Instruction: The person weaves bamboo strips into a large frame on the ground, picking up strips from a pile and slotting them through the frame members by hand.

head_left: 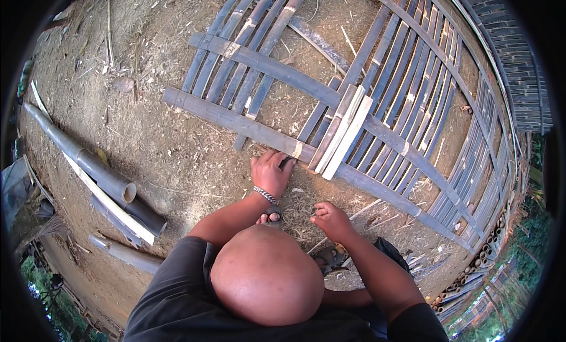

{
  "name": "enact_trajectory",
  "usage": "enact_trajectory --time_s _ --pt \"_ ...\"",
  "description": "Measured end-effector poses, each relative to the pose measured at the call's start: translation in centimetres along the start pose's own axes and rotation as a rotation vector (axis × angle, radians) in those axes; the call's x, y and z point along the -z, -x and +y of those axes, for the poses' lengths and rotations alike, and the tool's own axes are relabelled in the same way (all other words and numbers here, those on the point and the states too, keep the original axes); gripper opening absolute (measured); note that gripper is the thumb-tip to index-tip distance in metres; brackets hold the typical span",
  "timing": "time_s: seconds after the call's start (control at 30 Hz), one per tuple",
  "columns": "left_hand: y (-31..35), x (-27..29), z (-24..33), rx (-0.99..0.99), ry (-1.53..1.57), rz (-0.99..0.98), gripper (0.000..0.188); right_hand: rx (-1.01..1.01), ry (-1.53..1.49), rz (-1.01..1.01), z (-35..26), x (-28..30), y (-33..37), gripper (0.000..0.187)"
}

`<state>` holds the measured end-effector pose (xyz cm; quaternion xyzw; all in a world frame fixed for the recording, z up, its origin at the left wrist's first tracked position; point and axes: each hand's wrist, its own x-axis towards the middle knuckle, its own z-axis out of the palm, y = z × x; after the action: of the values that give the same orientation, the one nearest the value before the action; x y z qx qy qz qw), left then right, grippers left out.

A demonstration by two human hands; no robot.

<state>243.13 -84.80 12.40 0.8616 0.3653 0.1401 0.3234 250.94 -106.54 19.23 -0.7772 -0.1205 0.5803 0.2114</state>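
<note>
A lattice panel of dark split-bamboo slats (407, 76) lies flat on the dirt. A long crossbar (236, 121) runs along its near side, with two pale fresh slats (345, 130) laid across it. My left hand (270, 172), a silver chain bracelet on its wrist, rests on the ground against the crossbar's near edge. Its fingertips curl at a small dark spot that I cannot make out. My right hand (331, 219) hovers lower over straw litter, its fingers curled into a loose fist. Nothing shows clearly in it.
Thick bamboo poles (106, 177) and a pale split strip lie on the dirt at the left. My sandalled feet (272, 215) stand under my hands. Cut bamboo ends (489, 236) are stacked at the lower right. A woven bamboo wall (519, 59) stands at the upper right.
</note>
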Motion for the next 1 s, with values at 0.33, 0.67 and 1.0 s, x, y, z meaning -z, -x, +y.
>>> enact_trajectory --time_s 0.33,0.67,1.0 --pt "-0.1 -0.5 0.2 -0.006 -0.018 -0.001 0.018 -0.013 -0.013 -0.004 0.8 0.0 -0.3 0.056" --pt "0.1 -0.2 0.1 -0.006 -0.007 0.019 0.018 0.006 -0.003 0.01 1.0 0.8 -0.4 0.055" --pt "1.7 1.3 -0.5 0.048 -0.047 -0.058 0.021 -0.009 0.018 0.007 0.8 1.4 -0.4 0.055"
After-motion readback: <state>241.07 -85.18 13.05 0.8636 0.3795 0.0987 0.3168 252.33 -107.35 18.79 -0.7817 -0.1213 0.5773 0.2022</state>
